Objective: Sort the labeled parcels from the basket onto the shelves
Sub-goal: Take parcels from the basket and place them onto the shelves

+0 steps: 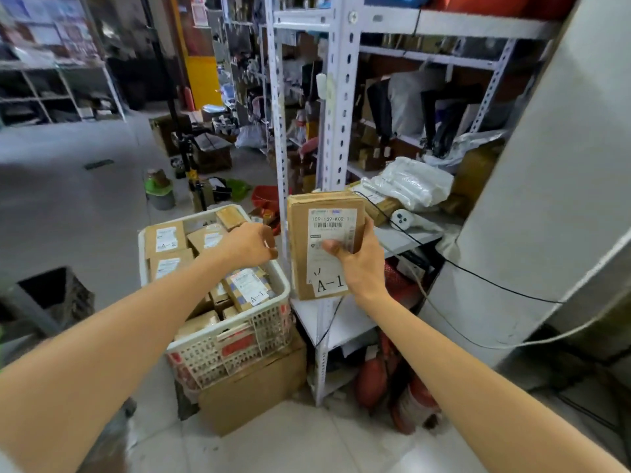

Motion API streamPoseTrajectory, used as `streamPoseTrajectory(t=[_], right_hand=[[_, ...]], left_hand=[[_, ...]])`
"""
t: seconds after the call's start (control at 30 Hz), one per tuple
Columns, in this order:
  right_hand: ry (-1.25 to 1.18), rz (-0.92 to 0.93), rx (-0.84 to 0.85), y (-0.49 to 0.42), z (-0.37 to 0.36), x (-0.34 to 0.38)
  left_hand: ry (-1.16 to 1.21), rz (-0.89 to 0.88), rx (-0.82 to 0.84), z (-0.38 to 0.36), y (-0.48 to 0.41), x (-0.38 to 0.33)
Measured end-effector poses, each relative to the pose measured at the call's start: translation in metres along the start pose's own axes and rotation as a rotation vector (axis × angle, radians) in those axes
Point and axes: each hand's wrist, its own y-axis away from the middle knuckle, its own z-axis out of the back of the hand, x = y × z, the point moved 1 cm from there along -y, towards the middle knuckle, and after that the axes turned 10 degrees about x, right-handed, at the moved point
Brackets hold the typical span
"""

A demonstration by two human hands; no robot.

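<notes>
Right hand (358, 264) gripping a brown parcel (324, 244) marked A-1, thumb across its label, parcel upright before the shelf post (336, 114), left hand (249, 245) at 9 o'clock of it, fingers loosely curled above the white basket (285, 281) of parcels, basket on a cardboard box (252, 394)

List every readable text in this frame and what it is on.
"159-159-K02-1": label on the held parcel, in the right hand.
"A-1": sticker at its lower edge.
"A-1": label on a second parcel in the basket.
Barcodes, fine print and other basket labels: too blurred to read.
</notes>
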Motion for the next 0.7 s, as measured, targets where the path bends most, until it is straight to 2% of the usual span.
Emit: streamPoseTrajectory(t=[0.2,0.47,0.7], right_hand=[[0.092,-0.020,-0.194,0.028,0.086,0.000],[0.139,-0.092,-0.558,0.087,0.223,0.003],[0.356,-0.142,-0.923,0.179,0.321,0.025]], left_hand=[[-0.100,-0.156,-0.046,-0.006,-0.004,-0.091],[-0.186,-0.527,0.002,-0.009,-0.024,-0.257],[-0.140,-0.867,0.048,-0.038,0.009,-0.425]])
